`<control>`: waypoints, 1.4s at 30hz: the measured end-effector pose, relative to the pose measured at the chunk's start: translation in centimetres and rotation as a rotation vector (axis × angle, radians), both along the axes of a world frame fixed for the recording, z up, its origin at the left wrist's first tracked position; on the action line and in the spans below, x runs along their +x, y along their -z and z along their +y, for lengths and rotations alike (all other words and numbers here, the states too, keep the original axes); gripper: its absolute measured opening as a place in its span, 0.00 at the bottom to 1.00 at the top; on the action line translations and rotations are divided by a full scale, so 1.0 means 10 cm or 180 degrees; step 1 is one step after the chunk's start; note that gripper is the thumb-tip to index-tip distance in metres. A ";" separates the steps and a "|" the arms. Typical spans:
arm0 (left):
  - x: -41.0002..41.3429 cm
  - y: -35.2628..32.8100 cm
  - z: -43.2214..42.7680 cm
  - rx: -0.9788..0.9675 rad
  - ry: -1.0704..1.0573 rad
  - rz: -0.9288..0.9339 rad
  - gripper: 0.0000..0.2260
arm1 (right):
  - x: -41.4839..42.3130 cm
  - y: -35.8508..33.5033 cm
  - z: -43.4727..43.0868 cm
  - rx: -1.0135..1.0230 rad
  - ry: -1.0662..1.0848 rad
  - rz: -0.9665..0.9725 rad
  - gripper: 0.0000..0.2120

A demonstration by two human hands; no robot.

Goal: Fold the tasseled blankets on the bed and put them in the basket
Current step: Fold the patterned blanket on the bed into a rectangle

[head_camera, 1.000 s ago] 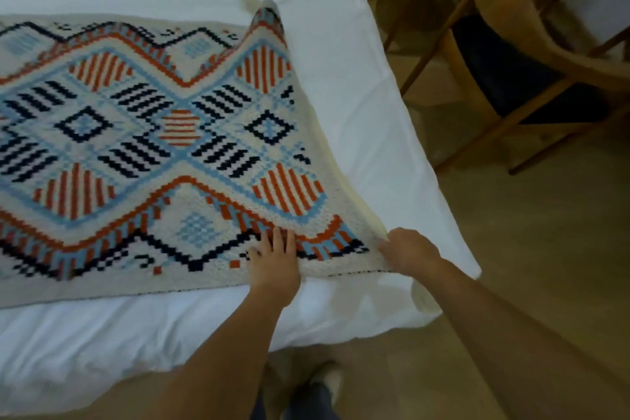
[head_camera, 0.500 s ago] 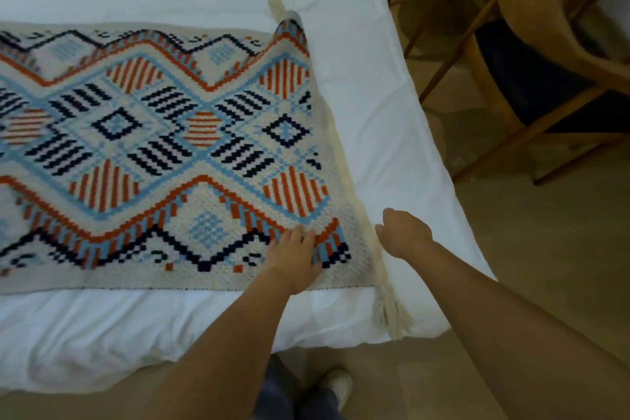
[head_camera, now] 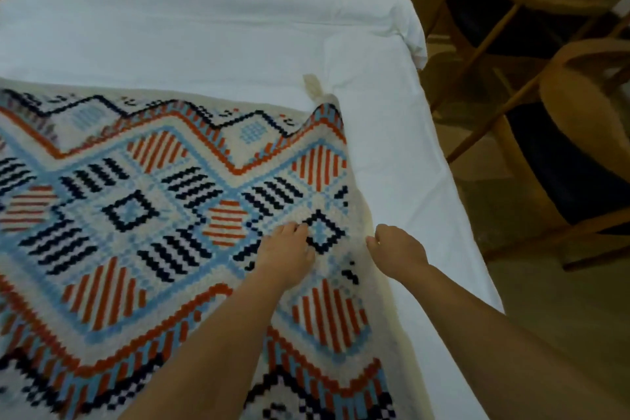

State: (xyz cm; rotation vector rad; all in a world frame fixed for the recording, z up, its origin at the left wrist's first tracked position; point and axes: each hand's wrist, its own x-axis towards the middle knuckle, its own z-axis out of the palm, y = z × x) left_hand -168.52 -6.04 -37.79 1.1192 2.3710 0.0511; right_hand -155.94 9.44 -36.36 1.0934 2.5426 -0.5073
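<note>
Blanket (head_camera: 136, 215): patterned weave in orange, navy and pale blue. It lies spread flat on the bed (head_camera: 204, 27) and fills the view from centre out to 9 o'clock and down to 6 o'clock.
Blanket edge: the cream border (head_camera: 364, 215) runs along the blanket's right side, from 12 o'clock down toward 5 o'clock, lying on the white sheet.
Tassel (head_camera: 312, 87): cream, at the blanket's far right corner, just right of 12 o'clock, resting on the sheet.
Left hand (head_camera: 286, 251): palm down on the blanket at view centre. Fingers are close together, with their tips pressing the weave beside the navy diamond (head_camera: 324, 232).
Right hand (head_camera: 395, 249): at the cream border, just to the 3 o'clock side of the left hand, the two hands near but apart. Fingers are curled under, knuckles up. Whether they pinch the border cannot be told.
Bed: white sheet exposed from 10 o'clock round to 4 o'clock of the blanket.
Chair (head_camera: 579, 85): wooden frame with a dark seat, on the floor (head_camera: 545, 300) at 2 to 3 o'clock, beside the bed.
</note>
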 end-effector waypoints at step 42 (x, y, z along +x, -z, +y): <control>-2.44 0.73 2.32 0.0482 -0.0686 0.0389 0.23 | -2.98 0.64 1.71 -0.3999 0.2152 0.1590 0.13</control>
